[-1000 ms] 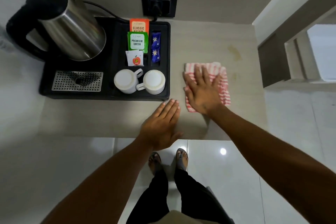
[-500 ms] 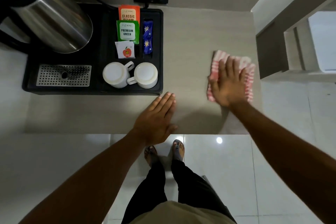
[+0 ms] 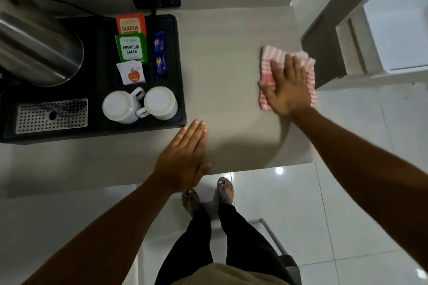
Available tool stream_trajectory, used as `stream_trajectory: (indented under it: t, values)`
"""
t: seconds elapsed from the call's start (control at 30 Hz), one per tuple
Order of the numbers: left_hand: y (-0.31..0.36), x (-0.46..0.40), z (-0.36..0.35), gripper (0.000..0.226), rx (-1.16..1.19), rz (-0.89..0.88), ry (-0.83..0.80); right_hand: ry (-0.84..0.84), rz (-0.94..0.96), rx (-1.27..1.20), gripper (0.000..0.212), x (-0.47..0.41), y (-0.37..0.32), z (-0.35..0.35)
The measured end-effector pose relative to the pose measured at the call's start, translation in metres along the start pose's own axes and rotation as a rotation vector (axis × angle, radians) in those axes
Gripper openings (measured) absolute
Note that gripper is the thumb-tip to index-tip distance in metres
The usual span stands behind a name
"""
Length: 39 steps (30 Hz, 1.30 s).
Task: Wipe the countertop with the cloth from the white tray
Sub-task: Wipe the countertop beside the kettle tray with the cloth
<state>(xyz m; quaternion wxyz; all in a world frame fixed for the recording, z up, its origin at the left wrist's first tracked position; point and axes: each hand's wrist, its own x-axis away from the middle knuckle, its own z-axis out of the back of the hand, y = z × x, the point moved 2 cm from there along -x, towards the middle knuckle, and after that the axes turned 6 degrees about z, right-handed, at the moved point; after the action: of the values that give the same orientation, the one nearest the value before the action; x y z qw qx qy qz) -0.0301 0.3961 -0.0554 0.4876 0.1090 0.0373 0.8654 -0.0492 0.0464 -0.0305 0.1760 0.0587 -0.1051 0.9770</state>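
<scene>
- Since the cloth sits at the counter right edge under the flat, open right hand, one more rightward push likely slides it off.
- Left hand open, flat, bracing near edge beside tray.
- Versus 0.5 s ago: cloth barely moved; 1 s ago it sat further left.

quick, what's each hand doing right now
Left hand: open, flat on the countertop, holding nothing.
Right hand: open, pressing the red-striped cloth.
</scene>
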Motion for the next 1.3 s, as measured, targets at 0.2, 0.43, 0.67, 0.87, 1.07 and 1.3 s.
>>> stream_trajectory:
  t: [0.2, 0.43, 0.67, 0.87, 1.07, 1.3]
  values:
    - [0.003, -0.002, 0.000, 0.081, -0.019, 0.015, 0.001, -0.080, 0.152, 0.021, 0.077, 0.093, -0.066, -0.039]
    - [0.003, -0.002, -0.001, 0.081, -0.048, 0.027, -0.035, -0.030, 0.095, 0.002, 0.077, 0.011, -0.088, -0.017]
    - [0.004, -0.002, 0.000, 0.081, -0.060, 0.035, -0.035, 0.011, -0.032, -0.006, 0.070, 0.075, -0.010, -0.011]
    - [0.005, -0.003, 0.002, 0.082, -0.078, 0.036, -0.040, -0.084, 0.118, -0.013, 0.066, 0.113, -0.108, -0.047]
    - [0.007, -0.002, 0.004, 0.082, -0.071, 0.043, -0.048, -0.014, 0.080, 0.000, 0.056, 0.033, -0.089, -0.024]
    - [0.015, -0.008, 0.003, 0.079, -0.004, 0.155, -0.002, 0.002, -0.126, -0.006, 0.065, 0.097, -0.034, -0.024]
